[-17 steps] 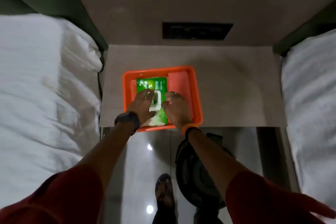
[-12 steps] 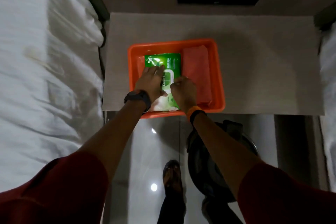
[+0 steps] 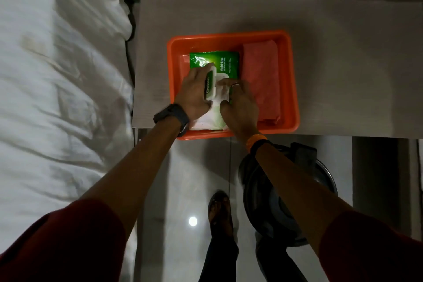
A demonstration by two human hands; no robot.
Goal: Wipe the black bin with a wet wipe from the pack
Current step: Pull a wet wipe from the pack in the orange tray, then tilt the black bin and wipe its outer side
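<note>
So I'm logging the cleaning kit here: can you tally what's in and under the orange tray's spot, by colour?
Orange: 2, the tray and the folded cloth in it.
Green: 1, the wipes pack, its flap held up by the left hand while the right hand works at the opening.
Black: 1, the bin on the floor.
Total: 4.

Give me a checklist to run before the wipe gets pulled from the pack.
1. Flap lifted: ok, left hand holds it up.
2. Pack steady in the tray: ok, both hands rest on it.
3. Right hand at the opening: ok, fingers on the white patch.
4. Wipe pinched: cannot tell, fingertips hide it.
5. Bin within reach: ok, on the floor below the right forearm.
6. Cloth clear of the pack: ok, lies beside it.
</note>
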